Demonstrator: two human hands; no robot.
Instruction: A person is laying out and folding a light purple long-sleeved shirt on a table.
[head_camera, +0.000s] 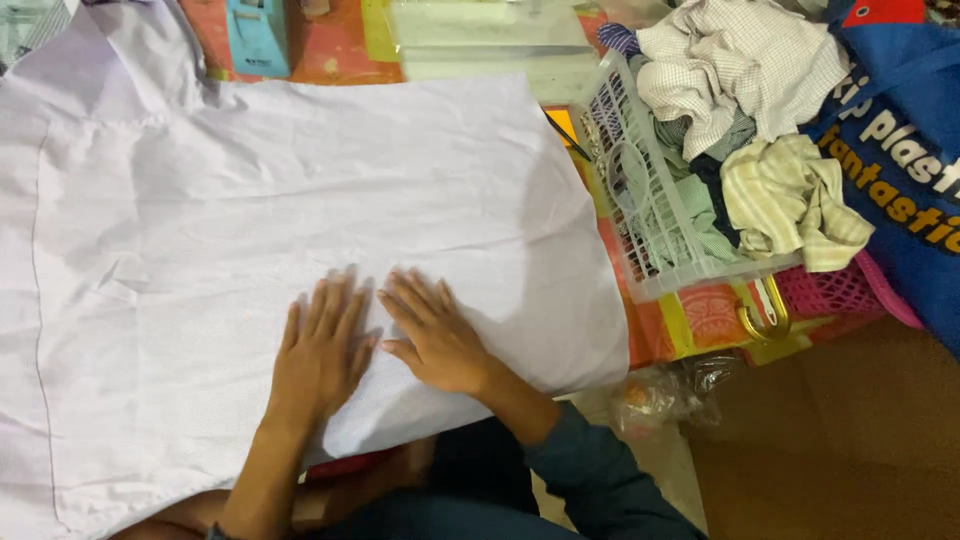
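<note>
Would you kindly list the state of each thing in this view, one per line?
White shirt: spread flat, wrinkled, collar at far left.
Left hand: open, palm down on the shirt.
Right hand: open, flat on the shirt beside the left.
White laundry basket: tilted, full of crumpled clothes.
Checked cloth: bunched on top of the pile.
Striped cloth: crumpled, hanging over the basket rim.
Blue bag: slumped at far right.

red-orange patterned mat (335, 50) covers the work surface, yellow strips at its edges. white plastic laundry basket (640, 215) at right, heaped with crumpled clothes, a pink basket (830, 290) just behind it. blue printed bag (900, 150) far right. brown floor (850, 440) lower right, crinkled clear plastic bag (665, 390) on it. soft, even light.
</note>
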